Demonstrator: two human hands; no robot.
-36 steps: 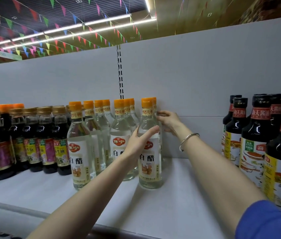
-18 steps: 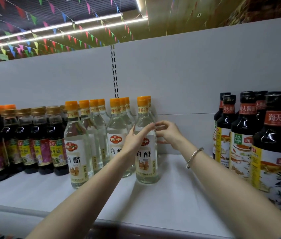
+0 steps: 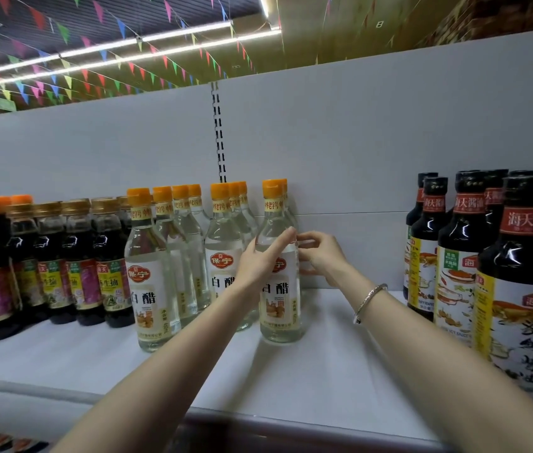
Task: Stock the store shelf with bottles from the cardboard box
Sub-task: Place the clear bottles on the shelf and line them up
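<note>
Clear vinegar bottle (image 3: 280, 299) upright on shelf (image 3: 317, 380) | L hand (image 3: 263, 261) flat against it | R hand (image 3: 322, 256) curled, prob. gripping rear bottle

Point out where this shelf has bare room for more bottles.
Bare white shelf lies between the rightmost clear orange-capped vinegar bottle and the black-capped dark soy bottles, and along the front edge. Left of the vinegar, the gold-capped dark bottles stand packed.

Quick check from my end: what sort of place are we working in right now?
Most likely a grocery store aisle. A white shelf carries rows of identical retail bottles: clear orange-capped vinegar bottles, with dark sauce bottles to the right. Coloured pennant bunting hangs under strip lights overhead.
</note>
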